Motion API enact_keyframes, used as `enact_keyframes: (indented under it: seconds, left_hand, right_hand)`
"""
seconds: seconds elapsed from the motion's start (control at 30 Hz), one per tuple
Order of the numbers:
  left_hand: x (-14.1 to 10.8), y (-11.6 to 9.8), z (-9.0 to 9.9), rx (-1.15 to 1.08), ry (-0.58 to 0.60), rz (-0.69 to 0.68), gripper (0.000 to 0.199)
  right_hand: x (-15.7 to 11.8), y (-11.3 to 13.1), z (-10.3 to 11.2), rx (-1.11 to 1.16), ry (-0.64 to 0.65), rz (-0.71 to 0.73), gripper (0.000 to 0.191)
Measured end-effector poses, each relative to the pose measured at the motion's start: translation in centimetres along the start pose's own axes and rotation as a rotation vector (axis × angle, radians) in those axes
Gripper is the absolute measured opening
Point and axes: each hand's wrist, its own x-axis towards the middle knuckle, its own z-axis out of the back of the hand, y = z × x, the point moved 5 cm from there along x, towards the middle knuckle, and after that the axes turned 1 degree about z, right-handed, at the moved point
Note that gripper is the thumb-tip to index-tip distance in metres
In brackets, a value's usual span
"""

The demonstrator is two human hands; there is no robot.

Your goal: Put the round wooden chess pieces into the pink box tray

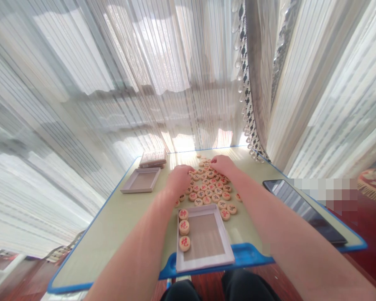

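Round wooden xiangqi pieces (209, 192) with red or black characters lie in a loose spread on the table. At the left side of this spread is my left hand (179, 180), its fingers reaching out flat to touch pieces at the far left. My right hand (224, 164) is over the far right part, fingers curled and close together; whatever is between the fingertips is hidden. Nearest me, a shallow open box (204, 238) holds a column of red-lettered pieces (184, 227) along its left wall, some apparently stacked.
Another shallow box part (141, 180) sits at the left, with a folded patterned packet (153, 158) behind it. A dark tablet (303, 211) lies along the right side. The pale table (113, 228) has a blue edge, and sheer curtains (138, 83) hang behind it.
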Motion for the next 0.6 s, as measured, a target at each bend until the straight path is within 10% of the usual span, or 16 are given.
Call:
enact_keyframes:
  seconds: [0.6]
  left_hand:
    - [-1.9,-5.6,-1.8,0.059,0.268,-0.450,0.048]
  right_hand:
    - [1.0,-0.8,-0.7,0.126,-0.026,-0.024,0.030]
